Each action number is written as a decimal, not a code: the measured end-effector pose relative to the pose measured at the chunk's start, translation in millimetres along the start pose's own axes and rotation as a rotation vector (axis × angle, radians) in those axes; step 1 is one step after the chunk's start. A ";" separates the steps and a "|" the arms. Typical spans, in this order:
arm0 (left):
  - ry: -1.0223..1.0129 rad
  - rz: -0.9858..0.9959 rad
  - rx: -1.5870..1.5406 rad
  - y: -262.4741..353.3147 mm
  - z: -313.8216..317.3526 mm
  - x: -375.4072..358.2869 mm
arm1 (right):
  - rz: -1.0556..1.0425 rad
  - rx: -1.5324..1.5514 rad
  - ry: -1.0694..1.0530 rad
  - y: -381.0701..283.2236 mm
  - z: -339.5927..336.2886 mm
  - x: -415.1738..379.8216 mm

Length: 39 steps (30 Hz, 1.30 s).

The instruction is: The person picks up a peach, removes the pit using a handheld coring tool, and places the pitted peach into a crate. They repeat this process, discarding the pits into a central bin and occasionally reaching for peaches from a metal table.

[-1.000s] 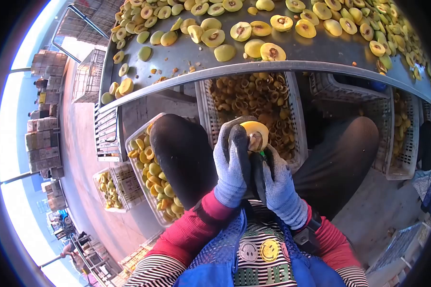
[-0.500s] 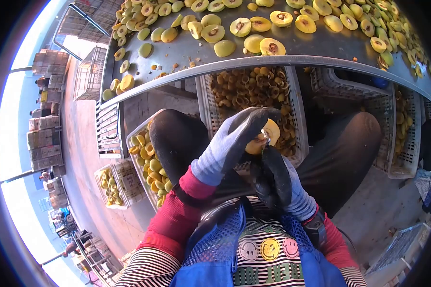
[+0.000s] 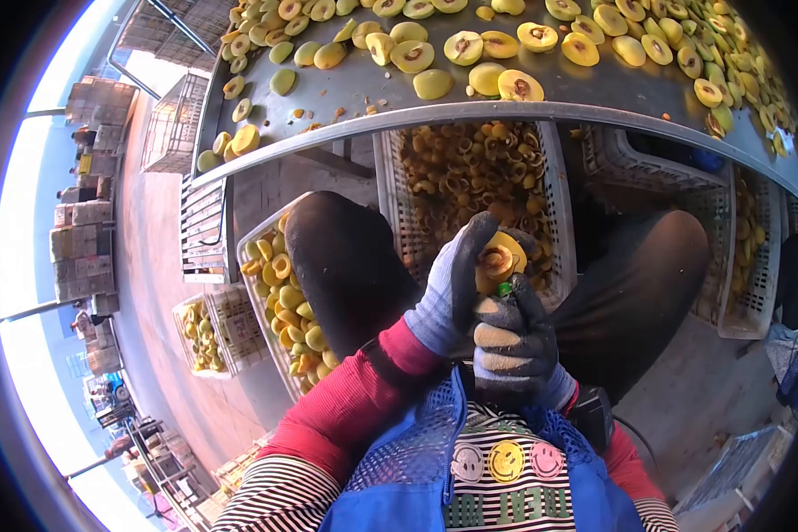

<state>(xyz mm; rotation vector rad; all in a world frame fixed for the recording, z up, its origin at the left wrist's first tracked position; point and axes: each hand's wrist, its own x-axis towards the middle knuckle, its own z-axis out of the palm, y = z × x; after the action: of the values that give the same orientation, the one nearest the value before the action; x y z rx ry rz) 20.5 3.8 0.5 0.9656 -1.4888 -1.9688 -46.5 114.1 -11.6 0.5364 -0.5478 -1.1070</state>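
Observation:
My left hand (image 3: 453,288), in a grey-blue glove with dark fingers, is closed around a yellow peach half (image 3: 499,259). The cut face is turned up and shows a brown middle. My right hand (image 3: 512,344), gloved the same way, is closed just below the fruit on a small tool (image 3: 505,289). Only a green bit of the tool shows; its working end is hard to make out against the peach. Both hands are close together above my lap, in front of a crate (image 3: 560,208) holding brownish cut-out fruit pieces.
A metal table (image 3: 363,75) with a raised front edge carries many halved peaches (image 3: 412,56). By my left knee stands a crate of yellow fruit halves (image 3: 284,306), with another crate (image 3: 237,328) farther left. More crates (image 3: 656,164) stand under the table at right.
The peach half has turned, and its cut face shows more of the brown hollow. My right hand has rolled so its curled fingers face up. The view has shifted slightly.

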 end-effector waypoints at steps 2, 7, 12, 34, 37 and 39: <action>0.002 -0.142 -0.056 5.9 -1.6 2.9 | 0.001 -0.040 0.025 -1.9 0.5 -2.0; -0.366 0.241 0.702 27.4 -30.1 19.3 | 0.099 -0.101 0.108 -0.8 3.0 -5.7; -0.264 -0.209 -0.167 16.8 -11.6 -1.0 | 0.084 -0.041 -0.007 16.8 4.4 -1.2; 0.660 0.165 1.257 54.6 -183.8 -60.8 | -0.447 -1.359 0.774 -10.2 45.8 15.7; 0.631 -0.403 1.766 65.2 -235.9 -49.4 | -0.480 -1.313 0.906 -30.0 30.1 6.7; 0.664 0.045 1.407 95.4 -202.0 -3.8 | -0.509 -1.215 1.006 -38.2 25.1 9.8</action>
<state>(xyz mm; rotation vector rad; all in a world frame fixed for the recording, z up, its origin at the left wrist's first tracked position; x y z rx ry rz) 176.1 -144.8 61.0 1.7774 -2.2694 -0.1638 -85.2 88.3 -16.2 0.0733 1.1572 -1.2427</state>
